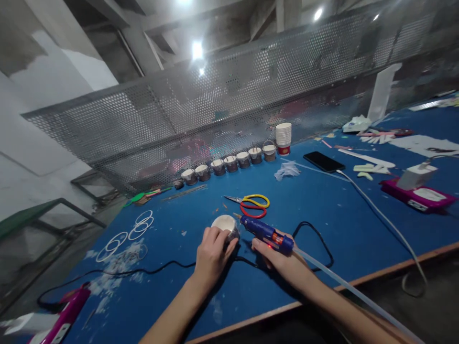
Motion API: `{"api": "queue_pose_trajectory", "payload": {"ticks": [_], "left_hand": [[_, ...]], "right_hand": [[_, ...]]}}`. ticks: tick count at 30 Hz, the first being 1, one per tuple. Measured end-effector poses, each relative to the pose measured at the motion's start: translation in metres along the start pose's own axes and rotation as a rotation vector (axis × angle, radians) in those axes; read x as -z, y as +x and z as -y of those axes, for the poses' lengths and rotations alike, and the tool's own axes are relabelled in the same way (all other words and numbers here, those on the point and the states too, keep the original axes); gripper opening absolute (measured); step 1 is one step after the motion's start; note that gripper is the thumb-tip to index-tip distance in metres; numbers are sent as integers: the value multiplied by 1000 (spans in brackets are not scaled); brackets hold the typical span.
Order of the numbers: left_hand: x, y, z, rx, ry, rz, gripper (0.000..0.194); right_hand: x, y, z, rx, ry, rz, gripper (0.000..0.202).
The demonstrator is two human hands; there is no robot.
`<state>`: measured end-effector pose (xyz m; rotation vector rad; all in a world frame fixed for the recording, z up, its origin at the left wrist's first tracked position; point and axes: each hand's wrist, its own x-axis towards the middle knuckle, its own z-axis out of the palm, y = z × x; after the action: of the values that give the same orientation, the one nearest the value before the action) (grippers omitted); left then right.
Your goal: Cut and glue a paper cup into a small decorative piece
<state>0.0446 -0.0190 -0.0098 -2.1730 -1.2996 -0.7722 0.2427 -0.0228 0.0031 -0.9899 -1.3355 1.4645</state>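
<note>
My left hand point(214, 251) is closed around a small white paper cup point(225, 222) on the blue table, its fingers covering much of the near side. In my right hand point(278, 255) is a blue hot glue gun point(263, 231), its nozzle pointing left, close to the cup's rim. A long translucent glue stick point(344, 283) sticks out of the gun's back end. Just beyond the gun lie scissors point(253, 203) with one yellow and one red handle. Whether the nozzle touches the cup I cannot tell.
Small cups point(230, 164) line the perforated metal screen point(201, 114), beside a stack of paper cups point(283, 136). White rings point(143, 224) lie left. A black cord point(154, 270) crosses the table point(201, 313). A phone point(322, 161) and a magenta power strip point(418, 196) are right.
</note>
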Motion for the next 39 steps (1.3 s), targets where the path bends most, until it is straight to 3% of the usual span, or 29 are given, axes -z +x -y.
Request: {"api": "queue_pose_trajectory", "payload": {"ticks": [4, 8, 12, 19, 29, 31, 34, 39], "left_hand": [[1, -2, 0, 25, 13, 62, 20], [16, 5, -5, 63, 32, 100, 36], [28, 17, -7, 9, 159, 115, 26], [8, 27, 0, -105, 191, 103, 28], [0, 21, -1, -34, 44, 96, 25], [5, 20, -1, -34, 11, 91, 22], [23, 19, 4, -17, -82, 108, 35], [55, 18, 31, 55, -168, 219, 24]], "right_hand": [[7, -1, 3, -46, 5, -44, 34], [12, -1, 5, -76, 24, -70, 36], [14, 0, 3, -86, 40, -68, 35], [18, -3, -4, -19, 77, -43, 31], [22, -6, -3, -1, 95, -11, 27], [22, -6, -3, -7, 101, -9, 28], [23, -5, -4, -21, 115, -15, 29], [25, -5, -3, -29, 99, -22, 28]]}}
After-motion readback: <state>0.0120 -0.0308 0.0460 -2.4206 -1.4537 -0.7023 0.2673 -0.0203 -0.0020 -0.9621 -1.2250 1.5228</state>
